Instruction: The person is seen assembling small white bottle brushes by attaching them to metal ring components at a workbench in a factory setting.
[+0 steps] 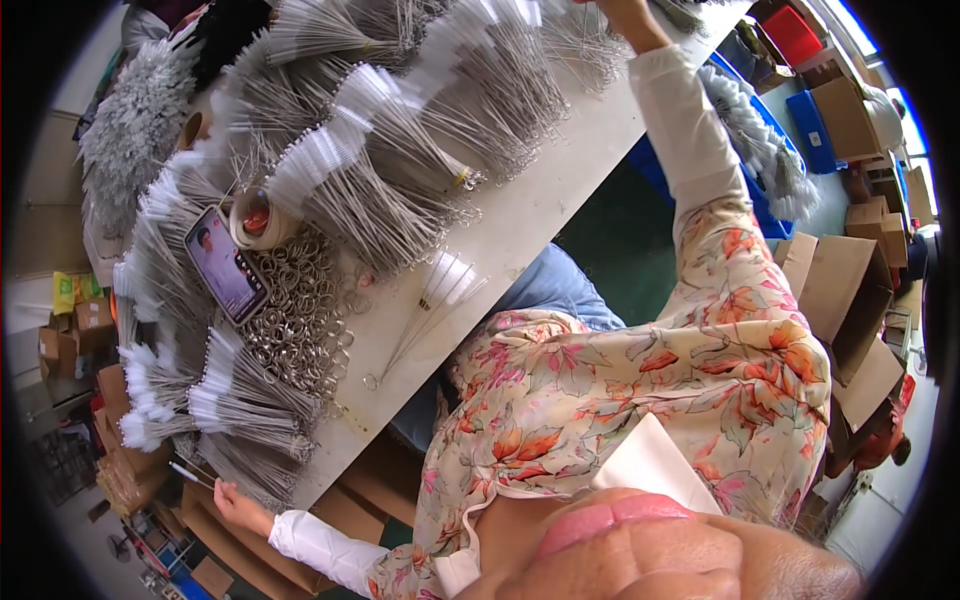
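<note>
My left hand (236, 504), in a white sleeve, is at the lower-left end of the white table (560, 180), pinching a thin wire brush (190, 472) beside bundles of white-tipped wire brushes (230, 400). My right hand (622, 12) reaches far across to the table's other end, among more brush bundles (500, 90). Only its wrist and heel show at the picture's top edge, so its fingers are hidden. A few loose brushes (432, 310) lie on the bare tabletop near my floral shirt.
A pile of metal rings (300, 315) lies mid-table beside a lit phone (226, 266) and a tape roll (258, 218). Open cardboard boxes (845, 290) stand at the right. Blue crates (812, 130) and a red crate (795, 35) sit beyond, with more boxes at the lower left (120, 470).
</note>
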### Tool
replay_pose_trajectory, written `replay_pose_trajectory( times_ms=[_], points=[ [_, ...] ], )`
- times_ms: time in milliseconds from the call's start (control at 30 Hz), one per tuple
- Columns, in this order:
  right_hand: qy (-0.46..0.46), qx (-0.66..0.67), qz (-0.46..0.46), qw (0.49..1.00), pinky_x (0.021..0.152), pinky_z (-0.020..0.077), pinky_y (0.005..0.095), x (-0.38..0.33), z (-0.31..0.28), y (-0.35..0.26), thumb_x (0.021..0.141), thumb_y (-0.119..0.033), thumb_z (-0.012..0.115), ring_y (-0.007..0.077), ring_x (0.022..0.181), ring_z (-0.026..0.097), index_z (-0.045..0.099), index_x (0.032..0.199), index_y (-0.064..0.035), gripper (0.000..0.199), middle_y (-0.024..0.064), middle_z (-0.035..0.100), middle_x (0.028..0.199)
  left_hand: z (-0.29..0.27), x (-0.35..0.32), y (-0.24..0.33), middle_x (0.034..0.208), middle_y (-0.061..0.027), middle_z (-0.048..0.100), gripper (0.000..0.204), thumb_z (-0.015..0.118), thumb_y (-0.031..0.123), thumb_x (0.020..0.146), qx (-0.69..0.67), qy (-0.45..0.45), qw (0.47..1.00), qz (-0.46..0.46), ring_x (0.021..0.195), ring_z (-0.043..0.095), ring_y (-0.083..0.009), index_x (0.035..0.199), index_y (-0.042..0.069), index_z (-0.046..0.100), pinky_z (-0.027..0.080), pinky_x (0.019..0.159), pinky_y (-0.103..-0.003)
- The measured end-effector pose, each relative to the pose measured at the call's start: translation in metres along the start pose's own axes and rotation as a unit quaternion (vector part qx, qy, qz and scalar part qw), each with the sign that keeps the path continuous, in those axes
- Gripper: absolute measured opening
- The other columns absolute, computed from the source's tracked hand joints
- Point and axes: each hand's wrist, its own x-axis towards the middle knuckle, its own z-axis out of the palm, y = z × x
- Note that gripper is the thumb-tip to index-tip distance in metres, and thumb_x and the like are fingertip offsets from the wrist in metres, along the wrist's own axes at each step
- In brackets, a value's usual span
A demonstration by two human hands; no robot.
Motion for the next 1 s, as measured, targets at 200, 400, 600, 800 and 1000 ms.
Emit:
replay_pose_trajectory(
  times_ms=[200, 400, 600, 800, 1000],
  points=[
    [-0.050, -0.361, 0.090, 0.927, 0.056, 0.0493, 0.0383, 0.048, -0.043, 0.099, 0.078, -0.024, 0.058, 0.0238, 0.062, 0.063, 0.068, 0.078, -0.0100, 0.018, 0.0107, 0.066, 0.073, 0.003, -0.048, 0.097, 0.080, 0.0047, 0.049, 0.028, 0.046, 0.019, 0.093, -0.170, 0.046, 0.973, -0.148, 0.061, 0.036, -0.0024, 0.116, 0.009, 0.058, 0.028, 0.052, -0.019],
    [-0.126, -0.513, 0.166, 0.833, 0.072, 0.0504, 0.0408, 0.054, -0.040, 0.130, 0.074, -0.025, 0.057, 0.0314, 0.083, 0.065, 0.070, 0.084, -0.0079, 0.023, 0.0175, 0.066, 0.083, 0.020, -0.078, 0.139, 0.075, 0.0070, 0.040, 0.032, 0.045, 0.033, 0.095, -0.158, 0.012, 0.976, -0.152, 0.059, 0.030, -0.0009, 0.108, 0.010, 0.063, 0.019, 0.047, -0.017],
    [-0.198, -0.422, 0.087, 0.881, 0.073, 0.0493, 0.0323, 0.069, -0.063, 0.164, 0.060, -0.037, 0.075, 0.0266, 0.075, 0.065, 0.071, 0.083, -0.0061, 0.039, 0.0127, 0.068, 0.080, 0.025, -0.102, 0.163, 0.074, 0.0048, 0.041, 0.032, 0.047, 0.027, 0.095, -0.268, -0.032, 0.951, -0.147, 0.062, 0.033, -0.0018, 0.107, 0.001, 0.061, 0.023, 0.049, -0.017],
    [0.120, -0.492, -0.133, 0.852, 0.069, 0.0481, 0.0400, 0.032, -0.055, 0.078, 0.081, -0.022, 0.053, 0.0340, 0.080, 0.061, 0.065, 0.084, -0.0066, 0.020, 0.0162, 0.064, 0.087, 0.031, -0.121, 0.198, 0.072, 0.0041, 0.039, 0.031, 0.049, 0.022, 0.094, -0.293, -0.029, 0.951, -0.090, 0.055, 0.028, -0.0026, 0.108, -0.004, 0.059, 0.020, 0.044, -0.018],
    [-0.041, 0.207, -0.112, 0.971, 0.059, 0.0459, 0.0274, -0.050, -0.021, -0.042, 0.092, -0.029, 0.052, 0.0105, 0.072, 0.056, 0.059, 0.089, -0.0033, 0.027, -0.0012, 0.056, 0.075, 0.086, -0.180, 0.307, 0.063, 0.0033, 0.041, 0.026, 0.044, 0.012, 0.095, -0.403, -0.156, 0.901, 0.028, 0.049, 0.032, -0.0016, 0.112, -0.003, 0.056, 0.023, 0.040, -0.016]
  ],
)
